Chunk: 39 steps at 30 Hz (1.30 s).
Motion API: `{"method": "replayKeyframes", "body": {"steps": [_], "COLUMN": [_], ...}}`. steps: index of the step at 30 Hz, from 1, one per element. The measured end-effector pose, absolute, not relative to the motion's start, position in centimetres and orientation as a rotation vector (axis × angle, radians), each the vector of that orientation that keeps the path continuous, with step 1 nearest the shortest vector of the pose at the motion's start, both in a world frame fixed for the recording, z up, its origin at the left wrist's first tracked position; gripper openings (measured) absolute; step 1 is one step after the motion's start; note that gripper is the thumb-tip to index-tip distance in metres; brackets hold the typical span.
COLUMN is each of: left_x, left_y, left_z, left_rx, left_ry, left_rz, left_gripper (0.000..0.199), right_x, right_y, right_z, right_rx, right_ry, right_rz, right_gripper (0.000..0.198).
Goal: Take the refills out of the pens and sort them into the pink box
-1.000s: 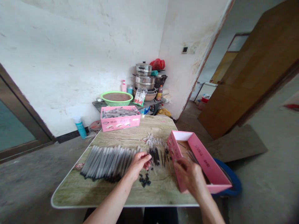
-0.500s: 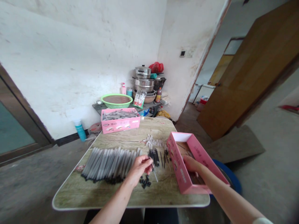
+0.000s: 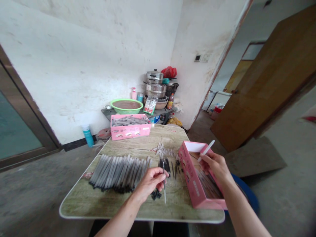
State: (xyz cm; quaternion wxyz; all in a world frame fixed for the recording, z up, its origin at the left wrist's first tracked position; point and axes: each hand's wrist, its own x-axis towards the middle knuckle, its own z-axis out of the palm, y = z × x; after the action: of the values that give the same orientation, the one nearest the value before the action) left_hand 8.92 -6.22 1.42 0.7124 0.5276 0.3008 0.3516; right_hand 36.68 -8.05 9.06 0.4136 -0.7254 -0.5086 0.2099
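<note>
My left hand (image 3: 156, 179) pinches a thin pen refill (image 3: 165, 196), dark above and pale at its lower end, over the table's middle. My right hand (image 3: 215, 167) is closed on a whitish pen barrel (image 3: 207, 149), tilted up above the right pink box (image 3: 189, 176). Inside that box lie more pale tubes, partly covered by the hand. Left of my left hand, a row of translucent pen barrels (image 3: 118, 172) with black ends lies side by side. Small black parts (image 3: 156, 195) sit below the hand. Dark refills (image 3: 173, 169) and small clear pieces (image 3: 161, 149) lie beyond it.
A second pink box (image 3: 130, 133) full of pens stands at the far left of the table (image 3: 98, 209). Behind it are a green basin (image 3: 126, 111) and stacked steamer pots (image 3: 155, 89). A blue stool (image 3: 247, 191) is partly under the right box.
My right hand has risen out of the right box with a pen barrel. The refill in my left hand has turned more upright. The view has shifted slightly.
</note>
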Motion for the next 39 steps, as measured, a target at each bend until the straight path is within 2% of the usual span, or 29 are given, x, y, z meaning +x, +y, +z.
{"method": "replayKeyframes", "body": {"steps": [2,5,7,22,31,36,39], "left_x": [9.0,9.1,9.0,8.7,9.9,8.6,8.1], "left_y": [-6.7,-7.3,-7.6,-7.9,-8.0,-4.3,-2.6], "left_z": [1.9,2.3,2.3,2.1,0.5,0.3,0.5], "left_rx": [1.226,1.300,1.326,1.224,0.863,0.904,0.940], "left_ry": [0.647,0.606,0.587,0.627,0.691,0.828,0.879], "left_rz": [0.726,0.667,0.651,0.695,0.843,1.009,1.074], "left_gripper": [0.038,0.037,0.036,0.034,0.050,0.051,0.049], "right_x": [34.5,31.5,30.1,26.6,23.6,24.3,24.5], "right_y": [-8.9,-9.7,-9.7,-9.6,-10.0,-10.8,-12.0], "right_z": [9.7,9.8,9.4,7.3,2.3,3.2,3.7], "right_rx": [-1.659,-1.334,-1.241,-1.198,-1.345,-1.286,-1.238], "right_ry": [-1.288,-1.173,-1.106,-1.015,-0.666,-0.501,-0.495], "right_rz": [0.732,1.125,1.239,1.443,1.662,1.723,1.683], "right_gripper": [0.041,0.038,0.037,0.038,0.035,0.028,0.031]}}
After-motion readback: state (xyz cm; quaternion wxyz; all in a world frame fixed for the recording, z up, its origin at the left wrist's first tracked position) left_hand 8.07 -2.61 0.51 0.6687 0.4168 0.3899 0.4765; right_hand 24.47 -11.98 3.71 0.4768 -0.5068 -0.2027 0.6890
